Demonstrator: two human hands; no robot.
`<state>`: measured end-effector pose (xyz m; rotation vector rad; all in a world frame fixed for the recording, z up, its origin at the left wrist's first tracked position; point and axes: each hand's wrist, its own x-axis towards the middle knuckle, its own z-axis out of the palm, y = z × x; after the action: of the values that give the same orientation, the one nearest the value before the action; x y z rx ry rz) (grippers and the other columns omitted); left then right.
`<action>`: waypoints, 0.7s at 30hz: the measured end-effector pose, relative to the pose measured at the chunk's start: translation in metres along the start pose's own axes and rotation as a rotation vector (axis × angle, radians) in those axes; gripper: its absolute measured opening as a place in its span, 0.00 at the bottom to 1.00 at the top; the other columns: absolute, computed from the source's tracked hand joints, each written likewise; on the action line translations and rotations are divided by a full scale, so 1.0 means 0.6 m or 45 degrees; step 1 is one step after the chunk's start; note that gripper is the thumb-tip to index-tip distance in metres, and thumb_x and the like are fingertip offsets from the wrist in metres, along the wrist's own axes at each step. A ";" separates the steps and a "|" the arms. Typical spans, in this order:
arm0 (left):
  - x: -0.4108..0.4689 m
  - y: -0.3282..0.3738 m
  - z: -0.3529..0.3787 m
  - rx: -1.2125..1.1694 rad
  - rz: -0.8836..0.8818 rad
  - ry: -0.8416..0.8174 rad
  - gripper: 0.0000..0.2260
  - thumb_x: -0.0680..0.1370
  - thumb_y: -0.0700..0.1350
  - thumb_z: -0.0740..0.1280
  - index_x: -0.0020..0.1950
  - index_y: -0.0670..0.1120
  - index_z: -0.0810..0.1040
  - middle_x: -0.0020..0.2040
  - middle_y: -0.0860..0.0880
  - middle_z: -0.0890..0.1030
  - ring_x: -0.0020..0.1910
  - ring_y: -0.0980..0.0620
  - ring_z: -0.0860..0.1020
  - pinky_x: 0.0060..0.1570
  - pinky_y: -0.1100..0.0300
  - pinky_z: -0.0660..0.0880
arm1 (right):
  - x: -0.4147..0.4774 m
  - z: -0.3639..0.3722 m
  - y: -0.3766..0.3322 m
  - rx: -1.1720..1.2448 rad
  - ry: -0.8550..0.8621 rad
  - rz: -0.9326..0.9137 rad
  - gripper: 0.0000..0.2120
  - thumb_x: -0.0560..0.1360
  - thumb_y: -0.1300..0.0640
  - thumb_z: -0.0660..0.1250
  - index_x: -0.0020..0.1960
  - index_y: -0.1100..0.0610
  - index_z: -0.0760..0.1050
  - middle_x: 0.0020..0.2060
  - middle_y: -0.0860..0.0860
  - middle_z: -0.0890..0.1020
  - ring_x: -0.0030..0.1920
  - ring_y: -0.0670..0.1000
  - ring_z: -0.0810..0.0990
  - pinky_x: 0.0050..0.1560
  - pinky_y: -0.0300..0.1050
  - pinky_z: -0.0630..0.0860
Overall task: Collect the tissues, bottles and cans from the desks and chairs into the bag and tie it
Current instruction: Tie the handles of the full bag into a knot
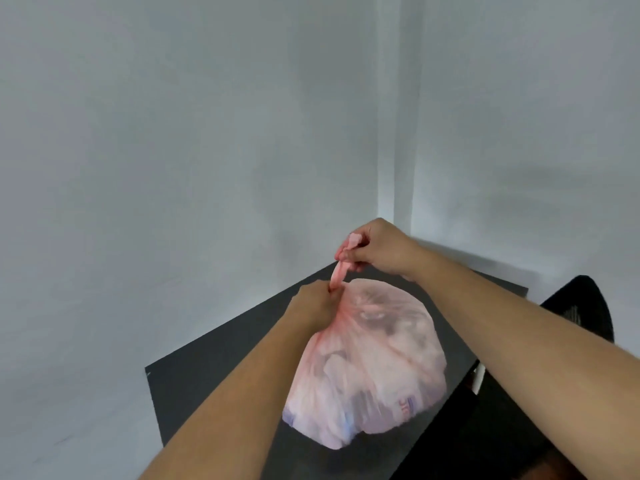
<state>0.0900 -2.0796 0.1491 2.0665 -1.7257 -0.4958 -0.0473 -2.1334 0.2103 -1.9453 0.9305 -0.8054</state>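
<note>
A full, translucent pink plastic bag (pixel 370 362) lies on a dark desk (pixel 207 368), with pale crumpled shapes and a printed can or bottle showing through its skin. My left hand (pixel 317 303) grips the gathered neck of the bag at its top. My right hand (pixel 377 249) is higher and farther back, pinching the twisted pink end of the bag (pixel 341 268), which stretches taut between the two hands.
The desk stands in a corner between two grey-white walls (pixel 173 150). A black chair back (pixel 585 306) rises at the desk's right side, and a dark area lies below it at the lower right.
</note>
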 end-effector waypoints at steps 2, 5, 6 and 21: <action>0.009 -0.003 -0.015 -0.015 0.060 0.063 0.17 0.82 0.49 0.53 0.53 0.40 0.78 0.52 0.40 0.81 0.52 0.41 0.78 0.49 0.53 0.73 | -0.011 -0.007 0.004 0.135 0.162 0.026 0.05 0.73 0.67 0.69 0.41 0.61 0.82 0.37 0.58 0.83 0.30 0.44 0.79 0.36 0.35 0.78; 0.023 0.004 -0.036 -0.105 0.097 0.109 0.15 0.80 0.40 0.53 0.52 0.36 0.78 0.54 0.37 0.80 0.55 0.39 0.77 0.51 0.54 0.72 | -0.029 -0.026 0.013 0.246 0.388 0.079 0.04 0.74 0.63 0.69 0.42 0.58 0.82 0.38 0.54 0.83 0.39 0.49 0.82 0.47 0.41 0.80; 0.026 0.008 -0.043 -0.218 0.063 0.121 0.15 0.80 0.40 0.53 0.55 0.36 0.78 0.56 0.36 0.79 0.56 0.39 0.76 0.51 0.54 0.72 | -0.036 -0.033 0.021 0.180 0.482 0.109 0.03 0.74 0.60 0.70 0.43 0.56 0.82 0.40 0.51 0.84 0.43 0.50 0.82 0.52 0.43 0.80; 0.035 0.394 0.049 -1.465 0.267 -0.067 0.18 0.82 0.52 0.54 0.64 0.41 0.73 0.51 0.47 0.79 0.51 0.47 0.77 0.55 0.56 0.73 | -0.358 -0.344 0.097 1.070 0.717 0.344 0.35 0.70 0.25 0.48 0.63 0.46 0.76 0.60 0.54 0.81 0.59 0.61 0.79 0.55 0.68 0.73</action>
<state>-0.1205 -2.1396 0.2453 1.0372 -1.1652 -1.1299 -0.3416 -2.0591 0.2140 -0.8586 0.9269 -1.3417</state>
